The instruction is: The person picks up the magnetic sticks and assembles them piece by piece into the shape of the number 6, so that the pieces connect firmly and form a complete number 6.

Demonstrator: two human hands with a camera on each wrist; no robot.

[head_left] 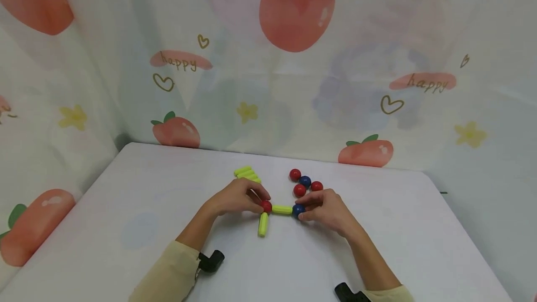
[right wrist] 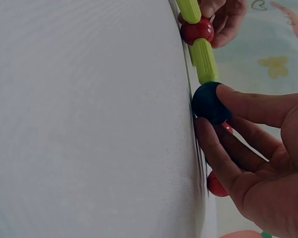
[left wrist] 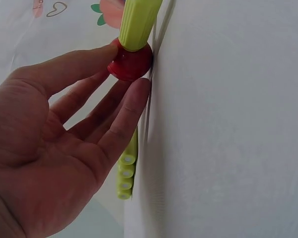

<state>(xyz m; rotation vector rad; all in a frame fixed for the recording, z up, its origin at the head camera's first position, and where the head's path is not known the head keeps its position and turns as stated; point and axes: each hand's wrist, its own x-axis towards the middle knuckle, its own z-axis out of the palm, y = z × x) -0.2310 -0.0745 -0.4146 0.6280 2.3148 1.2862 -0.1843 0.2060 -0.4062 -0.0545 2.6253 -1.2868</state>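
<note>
A red ball (head_left: 266, 206) joins two yellow-green rods: one rod (head_left: 282, 209) runs sideways to a blue ball (head_left: 298, 210), the other rod (head_left: 262, 225) points toward the person. My left hand (head_left: 242, 196) pinches the red ball between thumb and fingers, as the left wrist view also shows with the ball (left wrist: 131, 62) at the fingertips. At the other end my right hand (head_left: 327, 209) grips the blue ball (right wrist: 211, 103) with thumb and fingertips. Both balls and the rods lie at the table surface in one connected piece.
Behind the left hand several yellow-green rods (head_left: 247, 173) lie side by side. Beyond the right hand sit red balls (head_left: 295, 175) and another blue ball (head_left: 305, 181) in a loose cluster. The white table (head_left: 126, 190) ends at a printed cloth backdrop (head_left: 268, 106).
</note>
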